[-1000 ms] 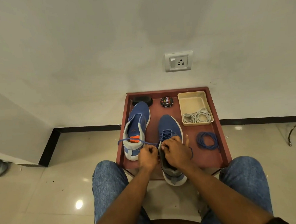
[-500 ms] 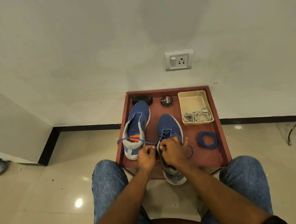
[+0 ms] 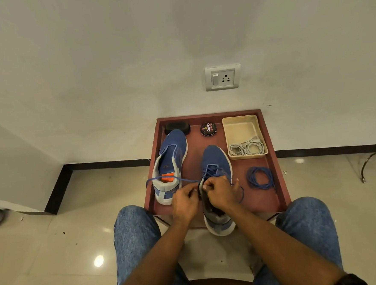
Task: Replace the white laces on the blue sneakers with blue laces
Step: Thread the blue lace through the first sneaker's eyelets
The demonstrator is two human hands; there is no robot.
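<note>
Single head-worn wide-angle view, forward and down, close above the tray (image 3: 282, 187).

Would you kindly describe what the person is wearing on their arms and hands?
Both forearms are bare, with no sleeves in view. The left hand and right hand wear no gloves, and no rings can be made out. A dark band, probably a watch or strap, circles the right wrist at the frame's bottom edge.

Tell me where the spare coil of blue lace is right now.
In the head view, the coiled blue lace lies on the red tray, right of the sneaker being laced and just in front of the beige bin.
</note>
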